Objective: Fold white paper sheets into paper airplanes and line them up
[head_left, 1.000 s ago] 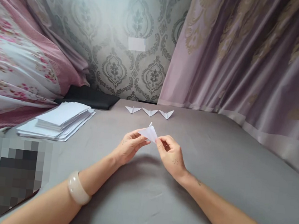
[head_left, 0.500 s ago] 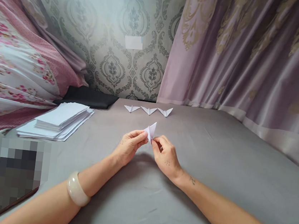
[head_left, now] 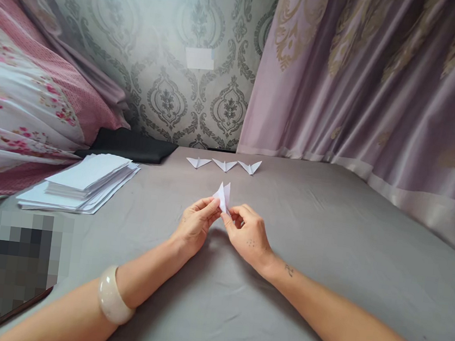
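Observation:
A small folded white paper piece [head_left: 223,196] stands upright between my hands, with two pointed flaps showing at its top. My left hand [head_left: 197,219] pinches it from the left, thumb on its near face. From the right, my right hand [head_left: 248,233] has thumb and fingers closed on its lower right edge; the fingertips partly hide that edge. Beyond my hands, three folded paper planes [head_left: 224,165] with spread wings lie in a row on the grey cloth surface [head_left: 325,247].
To the left lies a stack of white paper [head_left: 87,176], with a folded black cloth [head_left: 131,146] behind it. Floral fabric [head_left: 25,103] hangs at the left and a mauve curtain [head_left: 356,81] at the right. A blurred-out item [head_left: 14,272] sits at the lower left.
The folded paper has turned in my fingers, so two points show at its top instead of one broad flap. My right thumb has shifted left along its lower edge. The view has moved slightly.

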Motion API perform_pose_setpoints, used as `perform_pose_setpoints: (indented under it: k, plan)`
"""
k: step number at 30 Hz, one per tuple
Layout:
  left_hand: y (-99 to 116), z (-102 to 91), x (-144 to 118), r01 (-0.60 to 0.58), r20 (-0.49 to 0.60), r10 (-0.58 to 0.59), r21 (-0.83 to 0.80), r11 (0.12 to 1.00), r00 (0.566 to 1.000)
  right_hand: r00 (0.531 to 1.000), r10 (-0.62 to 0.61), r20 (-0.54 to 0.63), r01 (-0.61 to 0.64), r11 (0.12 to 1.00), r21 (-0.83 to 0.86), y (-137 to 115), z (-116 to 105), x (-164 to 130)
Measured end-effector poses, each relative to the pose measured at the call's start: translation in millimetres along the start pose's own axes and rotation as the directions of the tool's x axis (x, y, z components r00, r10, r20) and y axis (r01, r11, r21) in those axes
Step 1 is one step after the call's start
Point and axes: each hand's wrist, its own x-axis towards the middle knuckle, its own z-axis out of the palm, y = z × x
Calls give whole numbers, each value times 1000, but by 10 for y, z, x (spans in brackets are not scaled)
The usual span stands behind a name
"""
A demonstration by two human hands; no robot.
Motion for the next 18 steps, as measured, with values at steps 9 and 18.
perform_pose_setpoints:
  k: [9,18]
  plan:
    - [-4,9,-9,51,60,-47,-65,997,997,997,-69,-25,69,998,-7,-20,-11,30]
    - [5,10,12,14,49,-11,-67,998,999,996,94,4,-93,989,111,13,-22,62]
